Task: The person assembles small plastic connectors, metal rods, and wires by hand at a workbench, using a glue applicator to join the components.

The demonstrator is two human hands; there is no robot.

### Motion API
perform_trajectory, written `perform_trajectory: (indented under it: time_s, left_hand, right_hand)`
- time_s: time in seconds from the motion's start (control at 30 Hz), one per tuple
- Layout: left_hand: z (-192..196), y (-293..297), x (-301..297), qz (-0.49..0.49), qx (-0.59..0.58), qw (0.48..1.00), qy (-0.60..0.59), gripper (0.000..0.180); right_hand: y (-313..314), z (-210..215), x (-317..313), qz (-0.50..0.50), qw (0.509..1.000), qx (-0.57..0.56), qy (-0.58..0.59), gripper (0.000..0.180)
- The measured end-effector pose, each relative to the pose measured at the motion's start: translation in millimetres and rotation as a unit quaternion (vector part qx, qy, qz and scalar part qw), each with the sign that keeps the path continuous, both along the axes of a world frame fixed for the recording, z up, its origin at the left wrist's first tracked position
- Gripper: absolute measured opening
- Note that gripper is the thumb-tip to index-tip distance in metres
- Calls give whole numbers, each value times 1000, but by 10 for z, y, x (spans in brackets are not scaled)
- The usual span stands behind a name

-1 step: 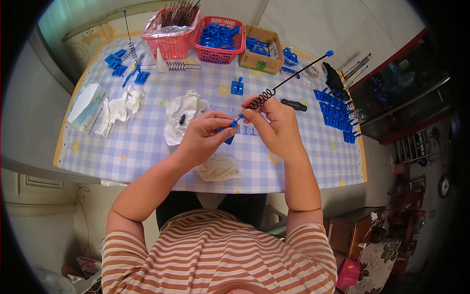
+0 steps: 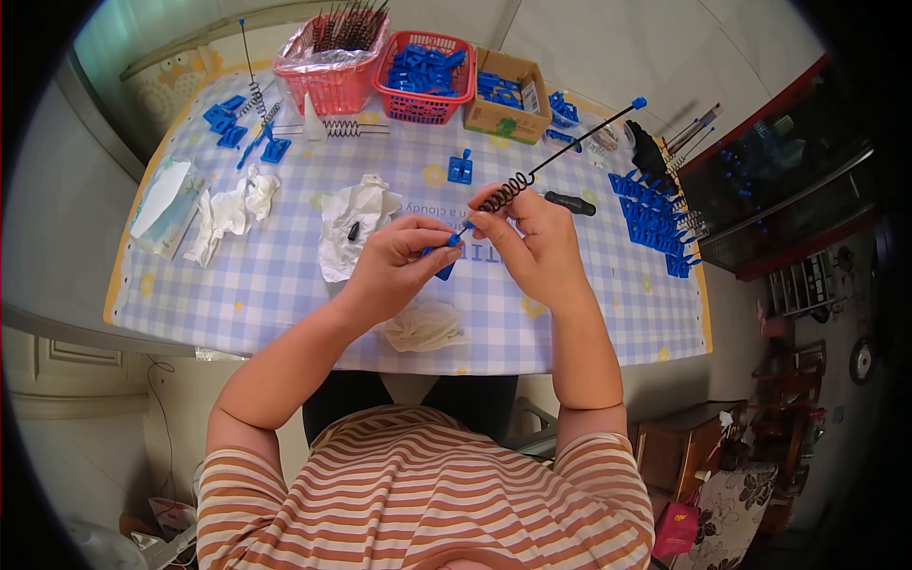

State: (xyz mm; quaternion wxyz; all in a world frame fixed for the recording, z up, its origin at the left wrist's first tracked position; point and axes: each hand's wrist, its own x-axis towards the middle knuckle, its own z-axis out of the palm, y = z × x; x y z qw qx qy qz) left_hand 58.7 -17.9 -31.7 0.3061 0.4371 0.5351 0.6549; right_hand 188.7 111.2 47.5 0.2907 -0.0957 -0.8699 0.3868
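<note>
In the head view, at the centre of the frame, the left hand (image 2: 394, 261) pinches a small blue plastic base (image 2: 445, 258) while the right hand (image 2: 532, 242) pinches the lower end of a thin black rod (image 2: 570, 150), which carries a coiled spring (image 2: 502, 193) and a blue tip toward the upper right. The step looks like seating the rod into the base; next calls for steady alignment and a firm push. Finished blue pieces (image 2: 655, 214) line the table's (image 2: 285, 285) right edge.
</note>
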Motion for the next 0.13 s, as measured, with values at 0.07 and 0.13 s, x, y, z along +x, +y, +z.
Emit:
perform_trajectory:
  time_s: [0.07,0.13]
  left_hand:
    - [-1,-4,2,0,-1,1000,-2,15]
    - [-5,-5,5,-2,4,1000,-11,15]
  right_hand:
    - [-12,16,1,2,1000,9,-5,15]
    - [-21,29,-1,5,1000,17,-10,14]
